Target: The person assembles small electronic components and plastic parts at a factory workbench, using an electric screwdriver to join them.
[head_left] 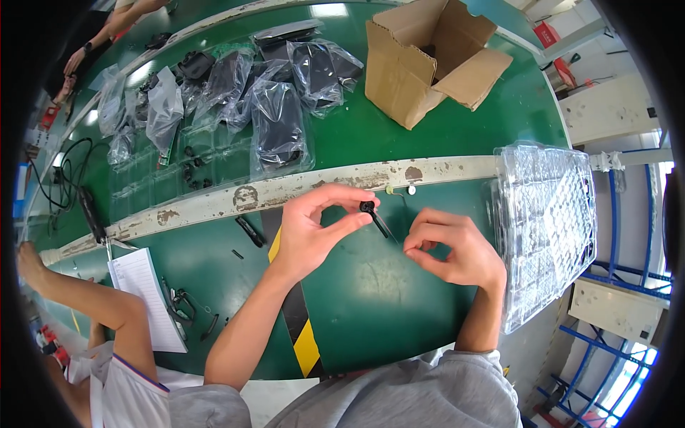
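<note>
My left hand (308, 227) pinches a small black part (368, 207) between thumb and fingertips. This part has a round end in my fingers and a narrow black stem pointing down to the right. From it a thin wire (391, 234) runs toward my right hand (458, 246), whose thumb and index fingertip are closed on its end. Both hands are raised over the green bench, the right one a short way to the right of the part. A small white round piece (412, 190) lies just beyond them, by the pale strip.
Clear bags of black parts (280, 125) lie beyond the pale strip, beside an open cardboard box (399, 78). Stacked clear plastic trays (546, 228) stand at right. Pliers (180, 305) and a notepad (146, 299) lie left. A co-worker's arm (93, 292) reaches in there.
</note>
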Demonstrator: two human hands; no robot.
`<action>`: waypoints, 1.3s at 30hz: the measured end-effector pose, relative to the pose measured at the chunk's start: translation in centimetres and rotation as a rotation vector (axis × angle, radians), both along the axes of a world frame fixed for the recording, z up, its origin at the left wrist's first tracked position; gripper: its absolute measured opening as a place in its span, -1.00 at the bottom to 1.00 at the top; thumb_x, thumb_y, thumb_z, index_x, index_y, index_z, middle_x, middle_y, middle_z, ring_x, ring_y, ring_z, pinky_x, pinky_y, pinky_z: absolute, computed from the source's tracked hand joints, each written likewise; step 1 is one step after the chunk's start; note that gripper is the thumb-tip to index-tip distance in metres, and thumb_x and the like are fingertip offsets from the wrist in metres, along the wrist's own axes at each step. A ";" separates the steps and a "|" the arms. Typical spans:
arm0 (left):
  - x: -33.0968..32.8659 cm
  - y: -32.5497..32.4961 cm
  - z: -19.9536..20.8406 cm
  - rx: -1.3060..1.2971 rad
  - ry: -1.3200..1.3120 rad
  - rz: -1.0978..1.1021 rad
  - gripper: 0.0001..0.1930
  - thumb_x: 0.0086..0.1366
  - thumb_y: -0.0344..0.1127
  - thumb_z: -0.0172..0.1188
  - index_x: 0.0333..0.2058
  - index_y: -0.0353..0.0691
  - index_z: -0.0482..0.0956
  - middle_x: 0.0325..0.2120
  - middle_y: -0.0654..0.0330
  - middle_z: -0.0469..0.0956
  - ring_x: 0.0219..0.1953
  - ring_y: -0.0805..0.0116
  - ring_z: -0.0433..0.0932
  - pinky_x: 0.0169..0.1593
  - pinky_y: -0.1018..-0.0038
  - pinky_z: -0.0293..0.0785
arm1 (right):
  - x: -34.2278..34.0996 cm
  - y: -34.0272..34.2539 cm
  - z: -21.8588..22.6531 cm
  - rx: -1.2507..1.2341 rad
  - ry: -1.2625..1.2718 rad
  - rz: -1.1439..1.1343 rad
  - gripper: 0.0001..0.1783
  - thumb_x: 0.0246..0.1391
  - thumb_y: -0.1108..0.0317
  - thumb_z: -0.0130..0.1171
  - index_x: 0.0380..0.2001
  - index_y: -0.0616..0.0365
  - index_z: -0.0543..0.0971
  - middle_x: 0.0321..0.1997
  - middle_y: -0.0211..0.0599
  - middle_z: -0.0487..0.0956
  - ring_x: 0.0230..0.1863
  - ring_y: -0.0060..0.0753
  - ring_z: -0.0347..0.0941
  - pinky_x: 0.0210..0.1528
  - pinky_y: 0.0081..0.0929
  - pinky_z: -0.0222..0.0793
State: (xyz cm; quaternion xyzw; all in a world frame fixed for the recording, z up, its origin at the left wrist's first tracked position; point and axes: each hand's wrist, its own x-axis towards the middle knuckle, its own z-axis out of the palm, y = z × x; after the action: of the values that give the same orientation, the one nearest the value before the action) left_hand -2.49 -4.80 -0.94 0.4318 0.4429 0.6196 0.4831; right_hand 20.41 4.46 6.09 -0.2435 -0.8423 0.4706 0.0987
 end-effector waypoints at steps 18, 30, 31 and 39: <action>0.2 -0.9 0.1 0.053 0.142 -0.001 -0.74 0.23 -0.44 0.37 -0.08 -0.23 0.68 -0.21 0.23 0.69 -0.26 0.49 0.61 -0.10 0.50 0.53 | -3.8 -4.1 -0.6 -0.020 0.073 -0.336 -0.47 0.11 0.65 0.11 0.19 0.31 0.37 -0.10 -0.16 0.65 -0.42 -0.59 0.49 -0.38 -0.61 0.46; 0.3 -0.9 -0.1 0.099 0.124 0.017 -0.75 0.21 -0.42 0.38 -0.11 -0.19 0.69 -0.29 0.22 0.68 -0.33 0.46 0.58 -0.18 0.48 0.52 | -4.1 -4.0 -1.9 0.027 0.041 -0.389 -0.68 0.09 0.61 0.23 -0.05 0.32 0.54 -0.43 -0.27 0.65 -0.48 -0.52 0.56 -0.41 -0.56 0.47; 0.3 -0.9 -0.1 0.093 0.134 0.015 -0.75 0.21 -0.42 0.38 -0.11 -0.20 0.69 -0.29 0.22 0.68 -0.33 0.46 0.58 -0.18 0.48 0.52 | -4.1 -4.0 -1.9 0.031 0.039 -0.380 -0.68 0.09 0.61 0.23 -0.05 0.32 0.54 -0.43 -0.27 0.65 -0.48 -0.52 0.56 -0.41 -0.56 0.47; 0.3 -1.1 0.0 0.100 0.129 0.050 -0.75 0.21 -0.41 0.38 -0.11 -0.22 0.69 -0.29 0.22 0.68 -0.33 0.44 0.59 -0.18 0.47 0.53 | -3.4 -3.7 -1.6 0.057 0.008 -0.442 -0.84 0.17 0.51 0.21 -0.19 0.35 0.61 -0.46 -0.23 0.65 -0.53 -0.54 0.55 -0.45 -0.60 0.45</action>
State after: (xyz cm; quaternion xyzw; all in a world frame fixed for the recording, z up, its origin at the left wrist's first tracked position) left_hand -2.16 -5.87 -0.92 0.4833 0.4522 0.6239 0.4156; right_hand 16.97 0.76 4.48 -0.4173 -0.7810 0.4145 0.2097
